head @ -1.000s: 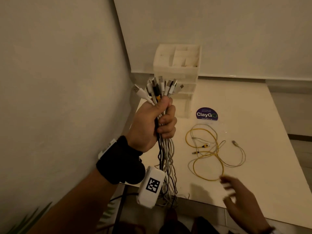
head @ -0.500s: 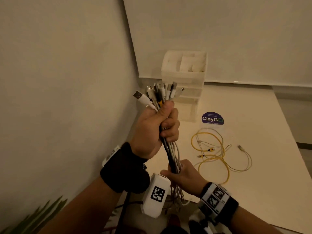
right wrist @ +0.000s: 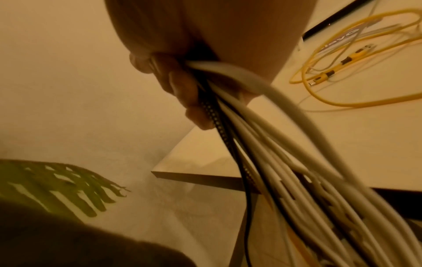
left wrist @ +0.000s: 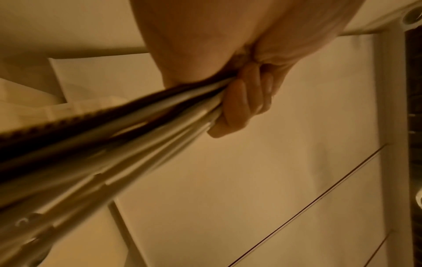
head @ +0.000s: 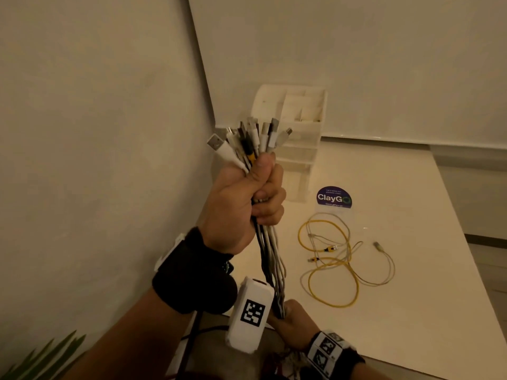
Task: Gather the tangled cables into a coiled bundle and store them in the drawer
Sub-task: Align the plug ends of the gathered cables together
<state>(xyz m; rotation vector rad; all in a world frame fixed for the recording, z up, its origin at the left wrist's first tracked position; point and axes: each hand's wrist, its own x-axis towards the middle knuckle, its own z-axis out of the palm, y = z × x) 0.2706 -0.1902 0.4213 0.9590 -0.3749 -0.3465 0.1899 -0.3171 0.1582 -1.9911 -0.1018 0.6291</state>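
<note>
My left hand (head: 247, 198) grips a thick bundle of white, grey and black cables (head: 270, 253) upright, with the plug ends (head: 247, 138) fanned out above the fist. Lower down, my right hand (head: 290, 319) is wrapped round the same bundle (right wrist: 262, 144) near the table's front edge; the tails hang below it. The left wrist view shows fingers (left wrist: 239, 106) curled round the taut cables (left wrist: 114, 137). A yellow cable and a pale cable (head: 340, 259) lie loosely looped on the white table (head: 411, 311). A white drawer organiser (head: 299, 133) stands at the back corner.
A round dark "ClayGo" sticker (head: 334, 198) lies on the table beside the organiser. Walls close in on the left and behind. Green plant leaves (head: 35, 360) show at the lower left, below the table edge (right wrist: 194, 176).
My right hand came in from the table's front, took hold of the bundle under my left hand and slid down it. My left hand kept its grip.
</note>
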